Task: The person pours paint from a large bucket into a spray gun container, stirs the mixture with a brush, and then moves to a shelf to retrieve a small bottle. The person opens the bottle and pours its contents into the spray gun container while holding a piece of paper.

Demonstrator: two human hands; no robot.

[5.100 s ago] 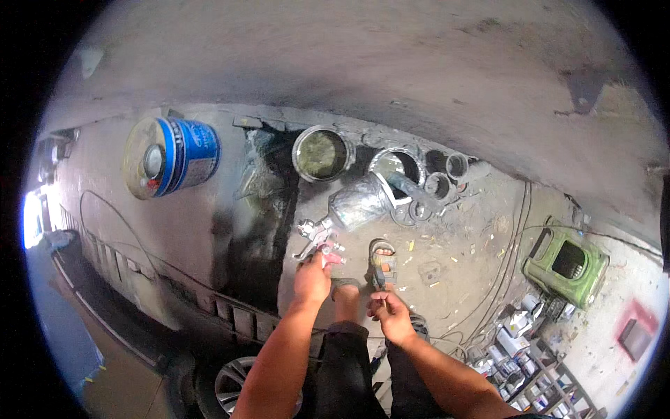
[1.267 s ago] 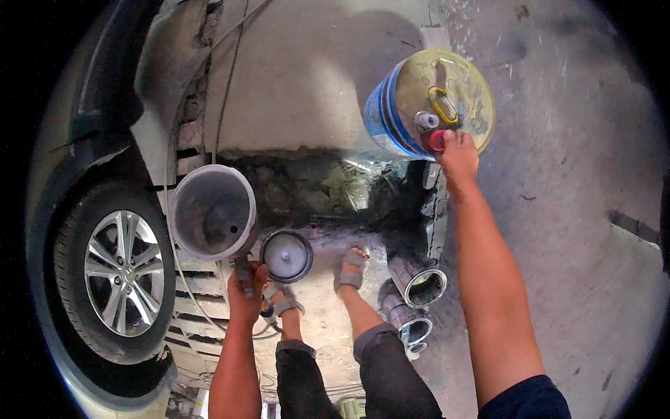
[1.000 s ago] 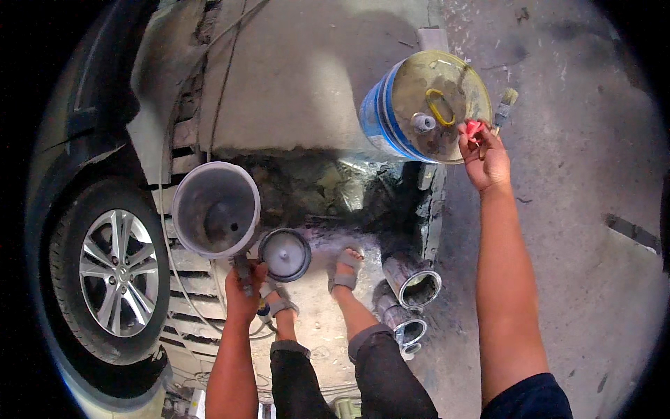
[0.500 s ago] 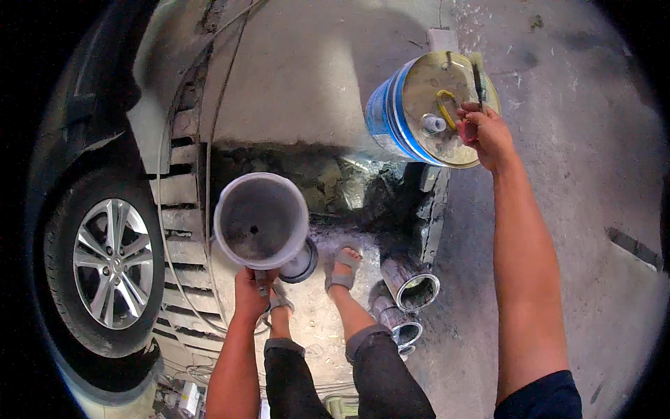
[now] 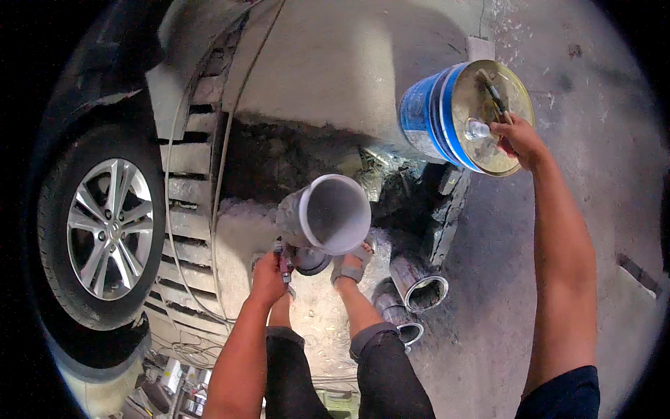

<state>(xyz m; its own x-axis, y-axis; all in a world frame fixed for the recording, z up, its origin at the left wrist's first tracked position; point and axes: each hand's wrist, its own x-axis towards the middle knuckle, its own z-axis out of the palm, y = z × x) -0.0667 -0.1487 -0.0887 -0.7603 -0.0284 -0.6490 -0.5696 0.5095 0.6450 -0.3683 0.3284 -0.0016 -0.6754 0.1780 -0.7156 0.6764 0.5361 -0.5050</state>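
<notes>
One concrete floor point(image 5: 481, 279) spreads across the scene, with one dark vehicle point(image 5: 118, 70) along the far left and one dark recess point(image 5: 279, 150) sunk in the floor at the far middle. One wheel point(image 5: 112, 230) with a silver rim shows at the left; beside it lies one slatted strip point(image 5: 188, 195), with two cables running along it. Two legs point(image 5: 293, 377) in rolled dark trousers stand at the near middle, ending in two sandalled feet. One blue bucket point(image 5: 426, 105) stands at the far right, lid up. One pale cup point(image 5: 342, 209), attached to one spray gun point(image 5: 283, 262), is held in the middle of the scene, its open mouth turned up and to the right. Two metal cans point(image 5: 419, 286) sit right of the feet, and one round dark-rimmed piece point(image 5: 313, 264) is mostly hidden behind the cup. Two bare hands show: the left hand point(image 5: 269, 279) has its fingers wrapped tight around the gun's handle, and the right hand point(image 5: 522, 142), over the bucket's lid, has its fingers pinched on one brush point(image 5: 494, 94), its bristles pointing far and left. One small red piece point(image 5: 507, 148) shows at the right palm, and one small whitish cylinder point(image 5: 477, 130) is just left of those fingertips.
</notes>
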